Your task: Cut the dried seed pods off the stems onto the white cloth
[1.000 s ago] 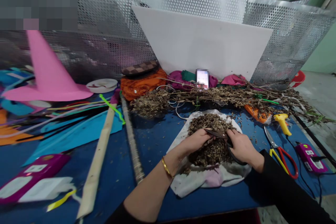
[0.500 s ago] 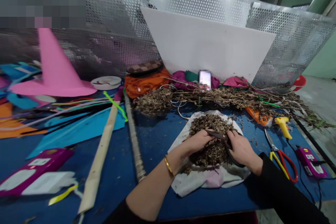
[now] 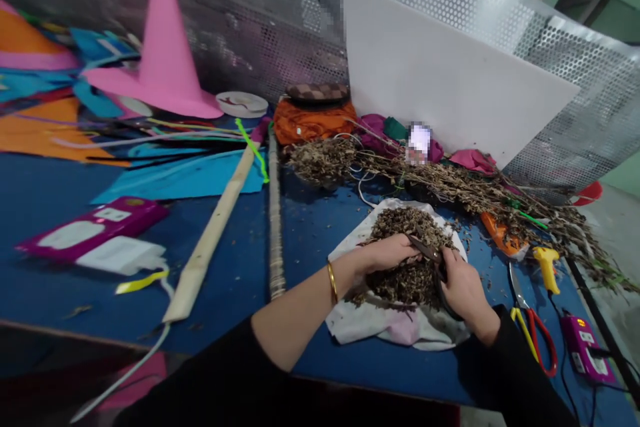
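Note:
My right hand (image 3: 463, 287) is closed round the handles of dark scissors (image 3: 429, 253) whose blades point left over a heap of dried brown plant bits (image 3: 407, 227). My left hand (image 3: 387, 252), with a gold bangle on the wrist, is curled into the heap right at the blade tips, pinching some of the dried material. The heap lies on a white cloth (image 3: 385, 323) spread on the blue table (image 3: 310, 240).
Long dried stems (image 3: 450, 180) lie behind the heap. Red and yellow scissors (image 3: 533, 323), a yellow glue gun (image 3: 547, 263) and a purple device (image 3: 585, 347) sit at the right. A wooden stick (image 3: 213, 233), a wrapped rod (image 3: 274, 213), a pink cone hat (image 3: 165, 50) and paper sheets (image 3: 185, 173) are at the left.
My head has turned, so the whole scene shifted right and tilted. Both hands stay on the heap with the scissors in much the same grip.

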### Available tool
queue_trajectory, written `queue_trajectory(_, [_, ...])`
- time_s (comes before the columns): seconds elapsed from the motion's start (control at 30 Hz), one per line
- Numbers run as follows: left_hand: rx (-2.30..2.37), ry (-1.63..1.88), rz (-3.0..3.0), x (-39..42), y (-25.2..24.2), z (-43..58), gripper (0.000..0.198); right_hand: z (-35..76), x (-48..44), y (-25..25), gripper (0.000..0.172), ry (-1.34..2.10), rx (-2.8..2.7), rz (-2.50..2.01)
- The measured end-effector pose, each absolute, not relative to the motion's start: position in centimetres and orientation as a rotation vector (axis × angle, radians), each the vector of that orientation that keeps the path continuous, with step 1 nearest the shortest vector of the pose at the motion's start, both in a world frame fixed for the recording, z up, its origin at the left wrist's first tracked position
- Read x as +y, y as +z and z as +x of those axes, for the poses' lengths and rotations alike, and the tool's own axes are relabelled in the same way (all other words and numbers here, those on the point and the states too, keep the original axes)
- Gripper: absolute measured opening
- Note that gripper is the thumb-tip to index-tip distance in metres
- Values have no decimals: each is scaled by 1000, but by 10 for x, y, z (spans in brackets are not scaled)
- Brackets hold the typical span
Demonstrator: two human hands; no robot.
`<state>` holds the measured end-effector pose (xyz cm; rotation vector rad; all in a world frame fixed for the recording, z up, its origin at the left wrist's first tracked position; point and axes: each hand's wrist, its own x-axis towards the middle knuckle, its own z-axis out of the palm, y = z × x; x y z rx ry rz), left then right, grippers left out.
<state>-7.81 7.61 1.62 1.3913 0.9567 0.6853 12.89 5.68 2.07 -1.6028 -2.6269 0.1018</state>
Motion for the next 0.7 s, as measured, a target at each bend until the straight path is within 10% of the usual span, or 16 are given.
queue_trajectory(0.7, [860,849,1156,80,28,-91,29,140,63,31,39,343,-2506,-1517])
